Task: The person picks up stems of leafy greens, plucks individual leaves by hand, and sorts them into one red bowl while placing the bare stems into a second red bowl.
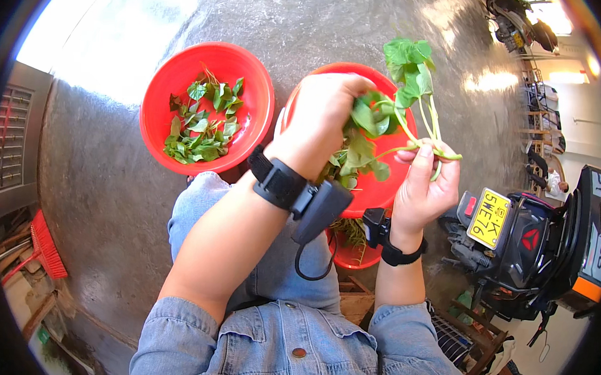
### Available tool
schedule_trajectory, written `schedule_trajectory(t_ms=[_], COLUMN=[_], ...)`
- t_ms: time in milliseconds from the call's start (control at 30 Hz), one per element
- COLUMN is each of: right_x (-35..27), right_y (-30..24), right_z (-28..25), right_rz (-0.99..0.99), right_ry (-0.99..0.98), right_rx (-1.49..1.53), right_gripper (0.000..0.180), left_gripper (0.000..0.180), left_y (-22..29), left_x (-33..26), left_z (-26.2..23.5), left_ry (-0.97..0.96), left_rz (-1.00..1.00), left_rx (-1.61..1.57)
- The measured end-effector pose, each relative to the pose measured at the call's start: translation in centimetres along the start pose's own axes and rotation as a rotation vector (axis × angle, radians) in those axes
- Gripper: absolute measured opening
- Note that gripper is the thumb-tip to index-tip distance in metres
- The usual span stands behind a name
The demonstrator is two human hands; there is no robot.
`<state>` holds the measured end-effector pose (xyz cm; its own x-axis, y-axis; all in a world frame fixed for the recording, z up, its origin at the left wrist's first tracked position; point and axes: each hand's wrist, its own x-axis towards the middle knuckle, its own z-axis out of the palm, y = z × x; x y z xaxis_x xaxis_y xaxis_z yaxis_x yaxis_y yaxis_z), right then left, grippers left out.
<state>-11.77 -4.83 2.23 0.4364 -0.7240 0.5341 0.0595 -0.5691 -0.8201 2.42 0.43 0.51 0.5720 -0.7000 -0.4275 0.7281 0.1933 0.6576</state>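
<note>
Hands worked above the right red basin (380, 194): left hand (324, 115) closed on leaves, right hand (425, 183) pinching a leafy stem (411, 105). Left of it, another red basin (252, 71) held plucked leaves (202, 126); more greens remained.

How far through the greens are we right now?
Done: a loose layer of picked leaves lies in the left red bowl. In hand: the right hand holds a leafy stem by its stalks while the left hand grips its lower leaves. Left: more greens sit in the right red bowl under the hands.
</note>
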Motion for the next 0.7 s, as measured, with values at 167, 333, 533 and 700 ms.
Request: schedule_trajectory(t_ms=[167, 333, 533, 700], right_x=[0.3, 1.1, 1.5, 1.9], right_y=[-0.1, 0.9, 0.9, 0.6], right_z=[-1.3, -3.2, -3.5, -3.5], right_rz=[0.040, 0.114, 0.183, 0.245], right_ry=[0.059, 0.144, 0.184, 0.193], right_rx=[-0.004, 0.136, 0.241, 0.319], right_gripper=[0.008, 0.012, 0.012, 0.012], left_gripper=[0.014, 0.017, 0.017, 0.018], left_y=[1.5, 1.1, 0.0, 0.2], left_x=[1.7, 0.1, 0.0, 0.1], left_z=[-1.4, 0.0, 0.6, 0.5], left_ry=[-0.070, -0.192, -0.372, -0.524], left_rz=[0.169, 0.545, 0.620, 0.518], left_rx=[-0.127, 0.740, 0.990, 0.908])
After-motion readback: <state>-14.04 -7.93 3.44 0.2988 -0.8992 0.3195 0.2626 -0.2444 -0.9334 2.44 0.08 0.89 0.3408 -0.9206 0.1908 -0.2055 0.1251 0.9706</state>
